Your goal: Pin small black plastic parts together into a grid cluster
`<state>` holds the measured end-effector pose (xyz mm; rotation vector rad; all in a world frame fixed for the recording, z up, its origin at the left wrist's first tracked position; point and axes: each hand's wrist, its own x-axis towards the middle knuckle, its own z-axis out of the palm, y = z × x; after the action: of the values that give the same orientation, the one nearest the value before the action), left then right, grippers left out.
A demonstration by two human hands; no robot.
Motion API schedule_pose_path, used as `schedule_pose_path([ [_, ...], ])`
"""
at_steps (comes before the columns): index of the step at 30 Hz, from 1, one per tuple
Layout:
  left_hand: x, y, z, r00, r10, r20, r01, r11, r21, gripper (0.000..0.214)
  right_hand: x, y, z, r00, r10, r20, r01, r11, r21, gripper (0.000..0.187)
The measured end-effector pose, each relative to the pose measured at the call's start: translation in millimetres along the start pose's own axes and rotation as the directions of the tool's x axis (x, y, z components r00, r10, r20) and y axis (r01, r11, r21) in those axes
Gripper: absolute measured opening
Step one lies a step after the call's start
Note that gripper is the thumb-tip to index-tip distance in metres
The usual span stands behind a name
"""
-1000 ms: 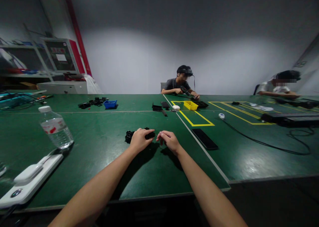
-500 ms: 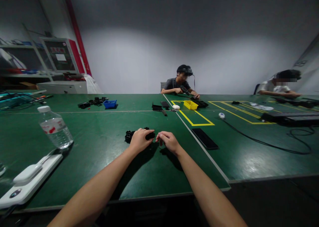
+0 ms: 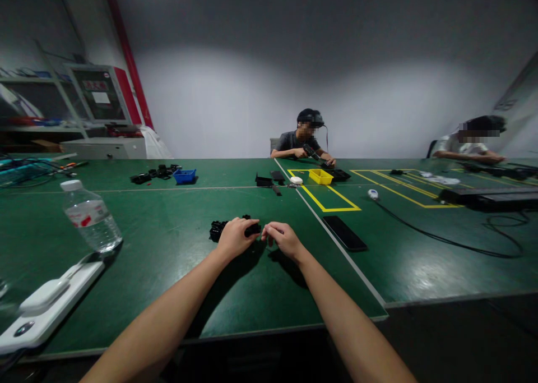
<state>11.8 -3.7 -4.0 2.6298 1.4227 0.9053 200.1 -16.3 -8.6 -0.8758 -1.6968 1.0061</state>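
Centrally, just below the middle of the frame, the left hand [image 3: 236,238] curls around a black part [image 3: 216,231] on the green tabletop [image 3: 168,217]. Beside it, the right hand [image 3: 283,239] has fingertips drawn together; whether they pinch anything cannot be told. Right of centre lies a dark phone [image 3: 344,233]; at left, a bottle [image 3: 92,217].

No lettering reads clearly; red characters [image 3: 96,85] on the cabinet door [image 3: 105,111] are blurred, as is any writing on the white sheet [image 3: 101,97] below; the water bottle [image 3: 98,234]'s label [image 3: 96,210] shows a red mark [image 3: 85,221], its print illegible.
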Motion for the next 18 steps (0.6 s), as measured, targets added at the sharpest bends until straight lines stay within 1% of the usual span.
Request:
schedule_pose_path([
  [9, -0.3, 2.2, -2.2, 0.999, 0.019, 0.036, -0.019, 1.0, -0.016, 0.042, -0.1, 1.9, -0.6, 1.0, -0.009, 0.009, 0.01, 0.998, -0.057, 0.032],
  [14, -0.5, 2.8, -2.5, 1.0, 0.014, 0.022, -0.013, 0.999, -0.036, 0.038, -0.8, -0.8, -0.7, 1.0, -0.013, 0.003, 0.013, 0.998, -0.054, 0.031],
  [18, -0.3, 2.2, -1.6, 0.999, 0.008, 0.039, -0.006, 0.999, -0.046, 0.039, -1.2, -2.2, -0.7, 1.0, -0.003, 0.004, 0.003, 0.998, -0.062, 0.03],
])
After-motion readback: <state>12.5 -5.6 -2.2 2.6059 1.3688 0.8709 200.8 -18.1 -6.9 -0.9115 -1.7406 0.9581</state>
